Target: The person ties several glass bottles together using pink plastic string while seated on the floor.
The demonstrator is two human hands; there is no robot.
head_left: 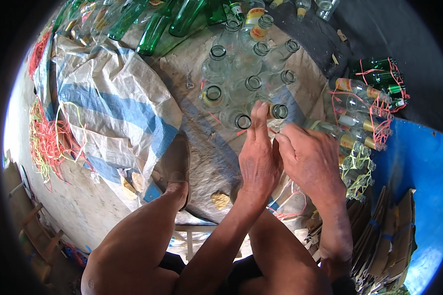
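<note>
A group of clear glass bottles stands in front of me, mouths up. My left hand reaches to the near bottles, its fingers stretched out against them, its thumb hidden. Pink string runs beside its fingers toward my right hand, which is closed with thumb and index finger pinched on the string, just right of my left hand. My right hand's other fingers are bent and partly hidden.
String-tied bottle bundles lie at right; green bottles lie at top. A woven plastic sack and string pile are at left. Flattened cardboard leans by a blue panel. My foot rests beside the sack.
</note>
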